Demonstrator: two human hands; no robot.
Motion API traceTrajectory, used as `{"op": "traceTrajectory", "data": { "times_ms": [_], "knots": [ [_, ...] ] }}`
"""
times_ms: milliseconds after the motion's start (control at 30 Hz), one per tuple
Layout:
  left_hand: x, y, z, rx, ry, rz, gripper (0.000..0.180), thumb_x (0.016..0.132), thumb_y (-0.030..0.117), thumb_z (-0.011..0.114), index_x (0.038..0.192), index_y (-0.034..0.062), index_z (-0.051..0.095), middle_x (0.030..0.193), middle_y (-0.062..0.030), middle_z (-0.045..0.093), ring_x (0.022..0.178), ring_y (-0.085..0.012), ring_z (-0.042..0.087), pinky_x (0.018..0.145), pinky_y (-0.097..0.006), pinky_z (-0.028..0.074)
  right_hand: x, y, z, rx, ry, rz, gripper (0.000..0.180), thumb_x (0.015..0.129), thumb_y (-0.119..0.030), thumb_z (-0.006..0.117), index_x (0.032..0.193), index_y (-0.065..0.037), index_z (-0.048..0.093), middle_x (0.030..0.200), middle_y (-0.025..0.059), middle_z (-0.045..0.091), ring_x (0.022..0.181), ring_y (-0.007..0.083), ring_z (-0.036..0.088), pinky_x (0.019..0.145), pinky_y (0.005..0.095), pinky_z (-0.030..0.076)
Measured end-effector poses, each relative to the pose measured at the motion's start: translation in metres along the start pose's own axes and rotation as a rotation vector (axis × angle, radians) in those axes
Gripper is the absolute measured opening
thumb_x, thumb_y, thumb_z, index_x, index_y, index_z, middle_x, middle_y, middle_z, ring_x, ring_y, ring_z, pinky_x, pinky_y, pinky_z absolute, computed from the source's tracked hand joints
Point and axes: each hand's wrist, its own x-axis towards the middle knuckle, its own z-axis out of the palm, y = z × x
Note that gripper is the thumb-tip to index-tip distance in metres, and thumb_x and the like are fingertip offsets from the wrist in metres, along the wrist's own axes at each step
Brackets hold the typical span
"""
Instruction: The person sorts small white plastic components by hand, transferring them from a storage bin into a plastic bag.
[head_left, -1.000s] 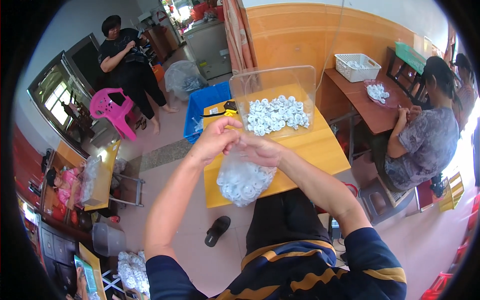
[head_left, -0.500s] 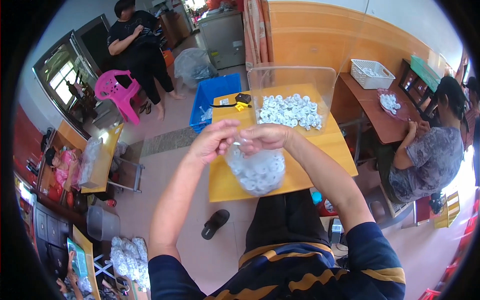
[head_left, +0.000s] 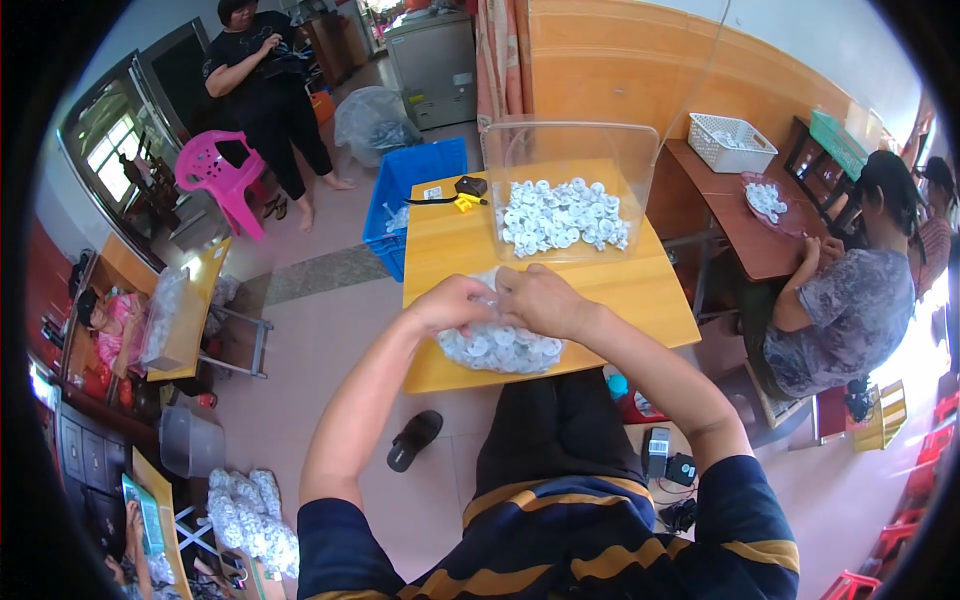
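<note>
A clear plastic bag full of small white round plastic parts rests at the near edge of the yellow wooden table. My left hand is closed on the left side of the bag's gathered neck. Close beside it, my right hand grips the neck from the right, knuckles up; its fingertips are partly hidden. Beyond both hands, a clear plastic bin lies with its open side toward me and holds a heap of loose white parts.
A yellow-and-black tool lies on the table's far left corner, beside a blue crate. At right, a person works at a brown table. A slipper is on the floor. Another person stands near a pink chair.
The bag was held up above the table edge and now rests on the tabletop, its filled part flatter. Both hands have come down with it, still gripping its neck.
</note>
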Motion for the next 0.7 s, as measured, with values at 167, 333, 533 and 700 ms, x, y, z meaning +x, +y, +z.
{"op": "traceTrajectory", "data": {
  "times_ms": [167,333,533,700],
  "knots": [
    [0.006,-0.002,0.008,0.208,0.112,-0.002,0.024,0.084,0.016,0.078,0.106,0.0063,0.078,0.09,-0.0048,0.074,0.076,-0.0159,0.068,0.062,-0.031,0.056,-0.005,-0.003,0.005,-0.001,0.101,-0.07,0.022,0.084,-0.031,0.078,0.081,-0.01,0.072,0.096,0.0097,0.06,0.091,0.0285,0.064,0.081,0.0425,0.05],
    [0.007,-0.005,0.037,0.812,0.749,0.405,0.017,0.079,0.02,0.075,0.09,0.0081,0.071,0.09,-0.0181,0.072,0.083,-0.0412,0.07,0.07,-0.051,0.057,-0.009,0.001,0.016,0.219,0.18,0.052,0.018,0.088,-0.022,0.074,0.084,-0.006,0.068,0.097,0.0134,0.064,0.084,0.031,0.066,0.076,0.0446,0.053],
    [0.013,-0.014,0.052,0.628,0.894,0.543,0.015,0.084,0.02,0.072,0.091,0.0083,0.065,0.086,-0.0154,0.071,0.081,-0.0393,0.07,0.068,-0.051,0.056,0.012,0.016,0.028,1.122,0.191,0.67,0.022,0.106,-0.017,0.055,0.113,-0.001,0.067,0.094,0.0088,0.069,0.08,0.0161,0.07,0.073,0.0342,0.057],
    [0.01,-0.012,0.049,0.587,0.879,0.567,0.013,0.085,0.018,0.072,0.091,0.0084,0.065,0.087,-0.0152,0.071,0.08,-0.0393,0.07,0.068,-0.05,0.055,0.019,0.04,0.011,0.735,0.083,0.429,0.021,0.1,-0.017,0.061,0.111,-0.002,0.072,0.095,0.0142,0.074,0.083,0.0275,0.073,0.078,0.0393,0.058]
  ]
}}
